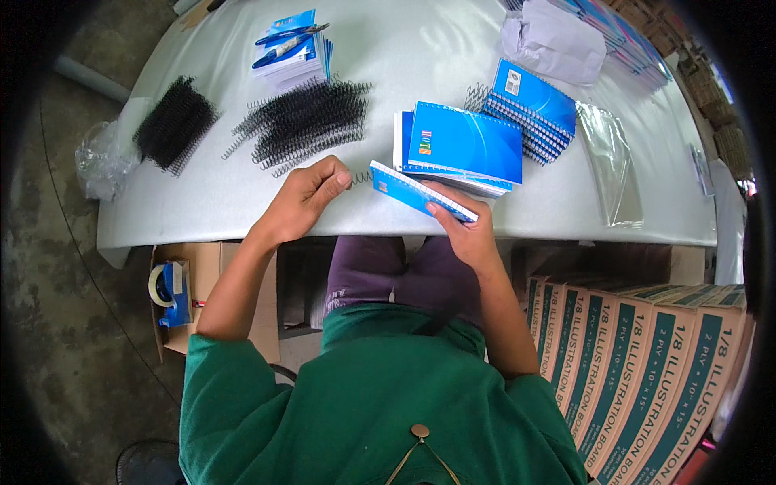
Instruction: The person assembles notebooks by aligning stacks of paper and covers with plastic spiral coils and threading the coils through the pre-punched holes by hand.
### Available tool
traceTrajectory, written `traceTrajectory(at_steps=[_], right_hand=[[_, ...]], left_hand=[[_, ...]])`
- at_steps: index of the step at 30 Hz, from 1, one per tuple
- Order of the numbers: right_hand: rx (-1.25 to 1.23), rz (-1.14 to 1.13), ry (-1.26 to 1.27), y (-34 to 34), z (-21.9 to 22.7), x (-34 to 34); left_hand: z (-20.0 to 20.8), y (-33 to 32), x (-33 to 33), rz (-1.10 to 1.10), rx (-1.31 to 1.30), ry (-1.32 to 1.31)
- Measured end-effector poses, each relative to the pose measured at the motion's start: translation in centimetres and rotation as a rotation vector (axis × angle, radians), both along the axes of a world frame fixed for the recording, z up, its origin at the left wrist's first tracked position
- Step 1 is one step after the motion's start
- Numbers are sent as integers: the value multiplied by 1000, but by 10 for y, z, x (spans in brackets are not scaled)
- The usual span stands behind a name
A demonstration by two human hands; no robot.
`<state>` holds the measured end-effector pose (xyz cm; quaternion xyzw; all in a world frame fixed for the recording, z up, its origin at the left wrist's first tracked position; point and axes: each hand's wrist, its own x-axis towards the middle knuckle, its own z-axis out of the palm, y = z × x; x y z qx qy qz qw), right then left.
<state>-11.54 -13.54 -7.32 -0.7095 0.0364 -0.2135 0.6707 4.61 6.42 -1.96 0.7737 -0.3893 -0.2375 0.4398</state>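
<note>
My left hand (305,200) is closed, its thumb and fingers pinching a black binding coil (361,177). The coil's free end reaches the left end of a small blue notebook (404,191), at its row of punched holes. My right hand (465,222) grips that notebook by its right part, thumb on the cover, tilted on edge above the table's near edge. Right behind it lies a stack of blue notebooks (469,145) with punched edges. Farther right, several notebooks with coils in them (529,121) lie in an overlapping pile.
Loose black coils (307,125) lie beyond my left hand, with another coil bundle (176,125) farther left. Pliers (289,44) rest on a notebook stack (299,71) at the back. Crumpled paper (554,40) and clear plastic (610,166) lie right. Below are cartons (647,372) and a tape dispenser (171,293).
</note>
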Motion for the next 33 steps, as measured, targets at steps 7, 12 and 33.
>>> traceTrajectory(at_steps=[7, 12, 33], right_hand=[[-9, 8, -7, -2, -1, 2], [-62, 60, -34, -3, 0, -1], [-323, 18, -136, 19, -3, 6]], left_hand=[[-1, -6, 3, 87, 112, 162], [12, -7, 15, 26, 155, 510], [41, -18, -17, -125, 188, -1166]])
